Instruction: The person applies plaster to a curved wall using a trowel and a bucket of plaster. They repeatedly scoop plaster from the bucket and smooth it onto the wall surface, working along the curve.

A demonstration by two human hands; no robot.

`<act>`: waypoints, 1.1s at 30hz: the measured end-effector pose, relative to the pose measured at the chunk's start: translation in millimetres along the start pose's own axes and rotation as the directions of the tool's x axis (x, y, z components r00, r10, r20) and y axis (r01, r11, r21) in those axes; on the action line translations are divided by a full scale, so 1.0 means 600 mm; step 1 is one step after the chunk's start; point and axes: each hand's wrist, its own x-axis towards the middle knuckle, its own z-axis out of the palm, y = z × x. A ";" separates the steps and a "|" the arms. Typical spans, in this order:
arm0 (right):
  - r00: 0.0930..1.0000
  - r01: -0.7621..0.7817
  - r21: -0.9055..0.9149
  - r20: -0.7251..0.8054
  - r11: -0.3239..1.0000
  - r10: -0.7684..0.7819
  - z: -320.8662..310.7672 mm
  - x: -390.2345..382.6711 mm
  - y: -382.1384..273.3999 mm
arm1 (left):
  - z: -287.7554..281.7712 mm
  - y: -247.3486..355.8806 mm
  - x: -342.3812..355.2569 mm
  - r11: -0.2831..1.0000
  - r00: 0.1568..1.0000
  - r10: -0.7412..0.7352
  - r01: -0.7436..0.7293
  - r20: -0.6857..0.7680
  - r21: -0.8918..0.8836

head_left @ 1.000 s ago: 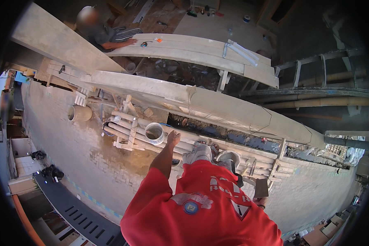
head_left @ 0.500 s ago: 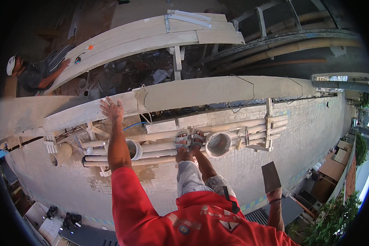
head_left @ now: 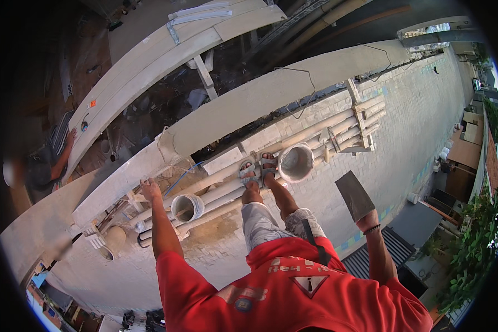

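My left hand (head_left: pixel 149 188) is at the lower edge of a pale concrete beam (head_left: pixel 260 91), its fingers curled against that edge. My right hand (head_left: pixel 368 220) holds a flat, dark rectangular trowel (head_left: pixel 353 193) out to the right. My sandalled feet (head_left: pixel 257 169) stand on a scaffold of bamboo poles (head_left: pixel 343 124). Beside them, one pale bucket with grey material (head_left: pixel 296 162) sits to the right and another white bucket (head_left: pixel 196 207) to the left, below my left hand.
Beyond the beam, pale boards (head_left: pixel 122 77) span a dark cluttered gap, with a co-worker (head_left: pixel 55 160) at their left end. Bent wires (head_left: pixel 310 83) hang over the beam. A paved lane (head_left: pixel 415 127) lies far below, with foliage (head_left: pixel 462 260) at the right.
My left arm has risen from beside the bucket to the beam, where the spread fingers have since curled. The trowel in my right hand has come up higher. The view has turned.
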 end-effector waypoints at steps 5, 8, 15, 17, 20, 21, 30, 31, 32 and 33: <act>1.000 -0.015 0.122 -0.005 0.992 0.015 0.026 0.044 0.008 | 0.094 -0.029 -0.249 0.995 0.941 0.057 -0.024 0.334 -0.101; 0.999 -0.041 0.159 -0.007 0.986 0.043 0.039 0.052 0.017 | 0.093 0.113 -0.425 0.974 0.600 0.077 0.125 0.797 -0.188; 0.931 -0.230 0.287 0.344 0.930 0.124 0.115 0.061 0.043 | 0.114 0.314 -0.620 0.834 0.113 0.504 0.195 0.856 -0.516; 0.945 -0.284 0.346 0.257 0.894 0.201 0.166 0.049 0.042 | 0.085 0.374 -0.642 0.796 -0.002 0.521 0.362 0.854 -0.485; 0.862 -0.341 0.282 0.474 0.897 0.179 0.190 0.049 0.065 | 0.047 0.427 -0.657 0.670 -0.086 0.573 0.622 0.815 -0.406; 0.830 -0.380 0.276 0.524 0.883 0.193 0.206 0.051 0.073 | 0.039 0.434 -0.653 0.622 -0.088 0.579 0.691 0.810 -0.369; 0.702 -0.567 0.112 0.584 0.816 0.408 0.307 0.032 0.143 | -0.019 0.397 -0.590 0.506 0.075 0.552 0.761 0.830 -0.405; 0.703 -0.559 0.070 0.567 0.826 0.428 0.312 0.032 0.143 | -0.019 0.395 -0.582 0.515 0.058 0.552 0.761 0.832 -0.394; 0.706 -0.551 0.029 0.549 0.834 0.448 0.316 0.031 0.142 | -0.020 0.390 -0.576 0.524 0.040 0.551 0.760 0.833 -0.383; 0.699 -0.574 0.039 0.544 0.818 0.464 0.317 0.028 0.140 | -0.021 0.383 -0.575 0.532 0.044 0.550 0.751 0.834 -0.390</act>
